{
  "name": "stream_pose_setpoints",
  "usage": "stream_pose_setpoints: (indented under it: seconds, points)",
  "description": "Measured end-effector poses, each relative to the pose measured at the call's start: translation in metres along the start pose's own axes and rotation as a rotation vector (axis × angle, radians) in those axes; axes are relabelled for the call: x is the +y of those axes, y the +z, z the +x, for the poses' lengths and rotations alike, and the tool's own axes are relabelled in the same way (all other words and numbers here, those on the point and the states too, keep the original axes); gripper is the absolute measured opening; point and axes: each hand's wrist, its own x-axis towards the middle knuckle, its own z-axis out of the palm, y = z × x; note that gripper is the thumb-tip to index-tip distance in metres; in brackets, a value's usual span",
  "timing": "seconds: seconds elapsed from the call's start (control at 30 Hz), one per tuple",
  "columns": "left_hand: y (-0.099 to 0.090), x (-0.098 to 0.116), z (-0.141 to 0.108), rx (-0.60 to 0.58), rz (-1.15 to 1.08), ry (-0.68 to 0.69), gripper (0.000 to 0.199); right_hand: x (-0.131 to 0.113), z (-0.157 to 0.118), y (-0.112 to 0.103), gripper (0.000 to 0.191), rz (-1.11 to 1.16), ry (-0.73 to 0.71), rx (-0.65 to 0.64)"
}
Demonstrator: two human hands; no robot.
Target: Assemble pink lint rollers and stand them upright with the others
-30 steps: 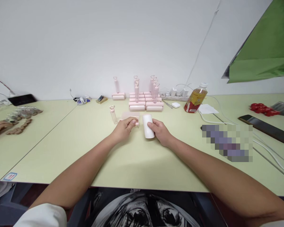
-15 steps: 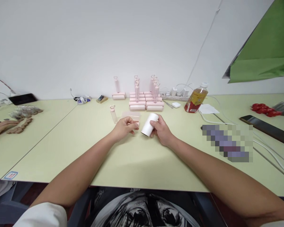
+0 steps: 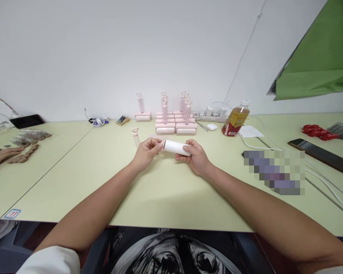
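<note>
My right hand [image 3: 196, 156] is wrapped round the right end of a white lint roller refill [image 3: 175, 147], which lies almost level above the table. At the roll's dark-rimmed left end, my left hand [image 3: 147, 153] pinches a small pale pink piece [image 3: 162, 144]; its shape is mostly hidden by the fingers. Just behind my left hand stands a pink lint roller handle [image 3: 136, 136] with a heart-shaped loop on top. A flat pale pink part [image 3: 153, 136] lies on the table beyond my fingers, partly covered by them.
Several assembled pink lint rollers [image 3: 185, 125] stand along the wall, one [image 3: 143, 117] apart on the left. A drink bottle [image 3: 236, 118], power strip [image 3: 215, 117] and cables are at the back right; a black phone [image 3: 321, 155] lies far right. Another person's hand [image 3: 2, 156] touches brown pieces at left.
The white roll has turned from a steep tilt to nearly level, its dark-rimmed end now facing left. It meets the pink piece in my left hand.
</note>
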Motion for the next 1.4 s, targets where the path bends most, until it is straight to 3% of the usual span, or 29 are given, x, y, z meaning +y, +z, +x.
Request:
stream_pose_setpoints:
  seconds: [0.23, 0.57, 1.1, 1.2, 1.4]
  points:
    - [0.0028, -0.0023, -0.0018, -0.011, -0.028, 0.042, 0.041, -0.0011, -0.0039, 0.0007, 0.036, 0.021, 0.073, -0.096]
    - [0.0020, -0.0024, -0.0025, -0.024, -0.043, 0.090, 0.036, -0.0001, -0.0034, 0.0012, 0.032, 0.063, 0.066, -0.075]
    - [0.0016, 0.0000, -0.0047, -0.072, 0.113, 0.126, 0.035, -0.0014, -0.0025, -0.0003, 0.028, 0.076, 0.111, -0.104]
    - [0.0026, 0.0004, -0.0060, -0.033, 0.130, 0.145, 0.040, -0.0018, -0.0019, 0.0006, 0.027, 0.095, 0.103, -0.094]
    - [0.0018, -0.0029, -0.0078, 0.112, 0.118, 0.130, 0.070, -0.0009, -0.0001, 0.0010, 0.025, 0.130, 0.089, -0.034]
